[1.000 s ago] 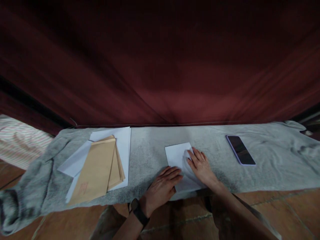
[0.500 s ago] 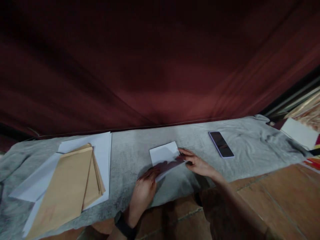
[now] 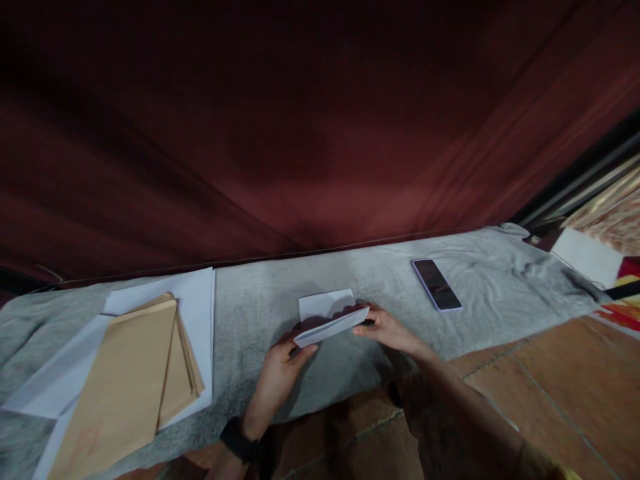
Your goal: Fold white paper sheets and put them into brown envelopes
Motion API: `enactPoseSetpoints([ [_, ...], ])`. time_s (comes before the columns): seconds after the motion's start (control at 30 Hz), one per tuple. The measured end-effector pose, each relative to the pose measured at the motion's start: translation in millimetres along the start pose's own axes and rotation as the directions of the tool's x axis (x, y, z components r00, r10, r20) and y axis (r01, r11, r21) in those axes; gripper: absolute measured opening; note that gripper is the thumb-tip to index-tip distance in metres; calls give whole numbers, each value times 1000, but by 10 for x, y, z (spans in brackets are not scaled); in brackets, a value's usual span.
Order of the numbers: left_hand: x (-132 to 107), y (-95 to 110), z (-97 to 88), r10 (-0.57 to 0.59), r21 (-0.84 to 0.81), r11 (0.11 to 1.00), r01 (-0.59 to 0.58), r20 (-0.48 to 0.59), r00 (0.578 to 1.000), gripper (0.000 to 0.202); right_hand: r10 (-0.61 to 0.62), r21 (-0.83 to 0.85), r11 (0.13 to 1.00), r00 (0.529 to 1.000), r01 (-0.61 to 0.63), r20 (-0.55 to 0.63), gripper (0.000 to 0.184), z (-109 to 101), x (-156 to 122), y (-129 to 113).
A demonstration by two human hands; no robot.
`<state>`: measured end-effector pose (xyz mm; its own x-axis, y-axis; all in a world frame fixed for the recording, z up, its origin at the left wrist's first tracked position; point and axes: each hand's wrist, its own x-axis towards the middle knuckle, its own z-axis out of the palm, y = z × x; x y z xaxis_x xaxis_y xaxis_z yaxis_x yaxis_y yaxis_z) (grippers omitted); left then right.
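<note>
A white sheet of paper [image 3: 325, 304] stands bent in front of me, its far part on the grey cloth. Its near part is a raised, folded strip that faces me. My left hand [image 3: 284, 362] grips the strip's left end, thumb in front and fingers behind. At the right end, my right hand [image 3: 383, 328] pinches the strip, with some fingers hidden behind the paper. A small dark patch shows by the right fingers, and I cannot make out what it is.
Brown envelopes [image 3: 120, 380] lie on white sheets [image 3: 199, 313] at the left. A phone [image 3: 437, 285] rests on the grey cloth [image 3: 250, 293] to the right. Behind hangs a dark red curtain [image 3: 320, 147]; tiled floor [image 3: 555, 380] lies below.
The near part of the paper has risen and now faces me as a folded strip. My left thumb has come round to its front, and the right hand has shifted slightly left.
</note>
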<state>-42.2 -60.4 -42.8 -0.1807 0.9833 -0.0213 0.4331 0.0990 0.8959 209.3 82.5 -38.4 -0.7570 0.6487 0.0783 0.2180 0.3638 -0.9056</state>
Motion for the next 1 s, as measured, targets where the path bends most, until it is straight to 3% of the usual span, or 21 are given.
enactPoseSetpoints([
  [0.2, -19, -34, -42, 80, 203, 975, -88, 51, 996, 25, -56, -88, 994, 998, 57, 19, 29, -49, -2, 83],
  [0.37, 8, -11, -116, 163, 251, 948, -197, 149, 975, 30, 5, -79, 997, 1000, -7, -23, 27, -39, -22, 133],
  [0.57, 32, 32, -54, 57, 203, 978, -53, -17, 998, 26, 8, -27, 1000, 1000, -8, 9, 29, -48, -39, 98],
  [0.7, 57, 67, -71, -53, 135, 989, 56, -26, 998, 28, 56, -63, 997, 998, -54, 32, 31, -72, -47, 47],
  [0.8, 91, 98, -82, -137, 79, 987, 139, -26, 990, 33, 130, -101, 986, 991, -130, -13, 32, -58, -50, 19],
  [1.0, 191, 149, -37, -201, 204, 957, 208, -52, 978, 33, 268, -34, 961, 955, -274, -129, 29, 17, -28, 41],
])
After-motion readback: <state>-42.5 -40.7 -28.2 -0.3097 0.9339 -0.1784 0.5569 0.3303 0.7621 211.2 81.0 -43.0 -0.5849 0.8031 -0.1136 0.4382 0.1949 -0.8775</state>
